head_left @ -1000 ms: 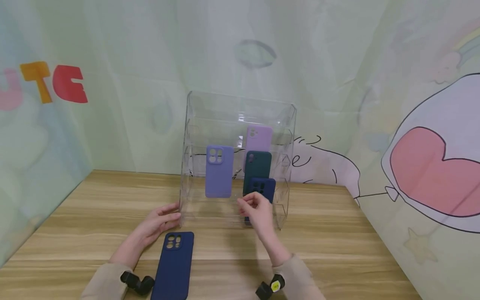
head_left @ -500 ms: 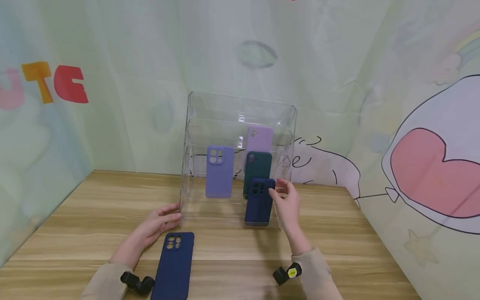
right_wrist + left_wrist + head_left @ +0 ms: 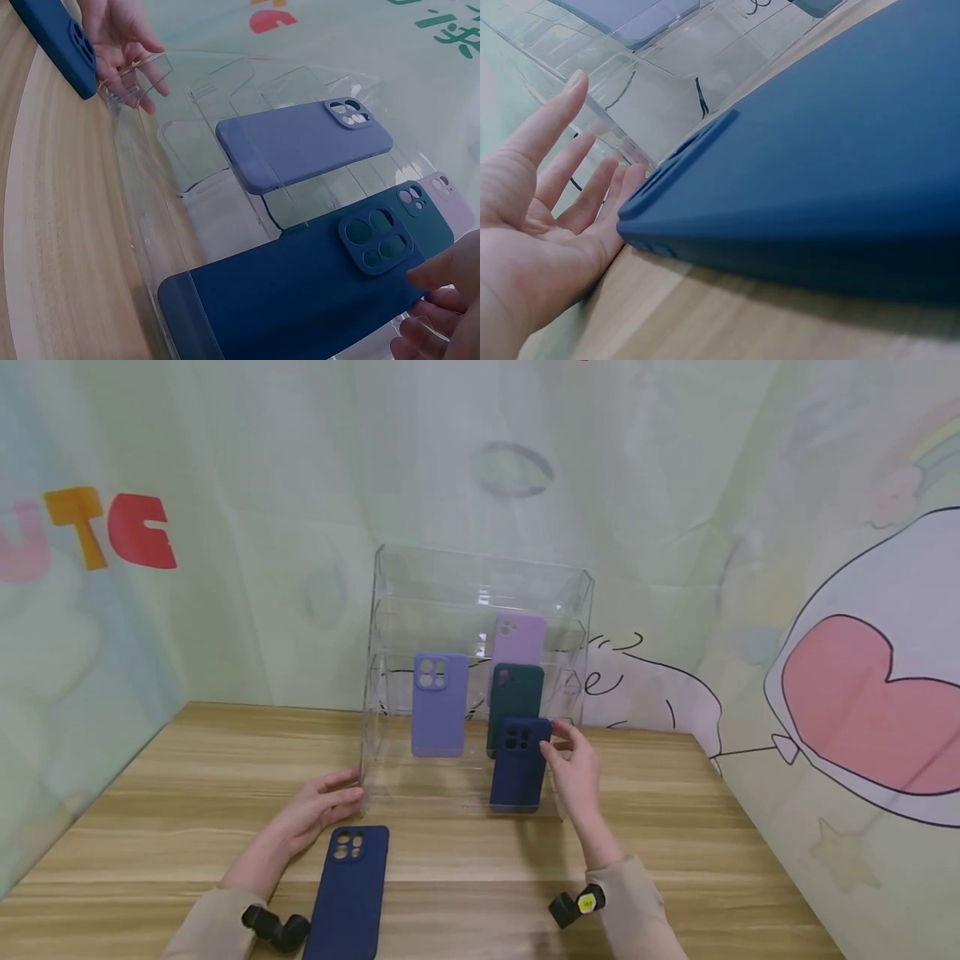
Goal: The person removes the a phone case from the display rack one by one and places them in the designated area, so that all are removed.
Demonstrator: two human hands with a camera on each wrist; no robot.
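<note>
A clear acrylic tiered stand (image 3: 480, 560) stands on the wooden table. My left hand (image 3: 318, 810) rests at its lower left side, fingers extended. With thumb and fingers, my right hand (image 3: 576, 772) pinches the upper right edge of a navy phone case (image 3: 519, 777), which stands in the lowest tier on the right. Behind that case rise a dark green phone case (image 3: 516, 693) and a pink phone case (image 3: 520, 635), both partly covered. A lavender phone case (image 3: 438, 714) leans in a middle tier on the left. Another navy phone case (image 3: 348, 893) lies on the table beside my left forearm.
The wooden table (image 3: 675, 860) extends around the stand. A printed curtain (image 3: 285, 485) hangs behind and at both sides. Black wrist cameras (image 3: 277, 928) sit on both sleeves.
My right hand has shifted right, from in front of the navy case in the stand to its right edge, uncovering the case's front. The left hand and the stand look unmoved.
</note>
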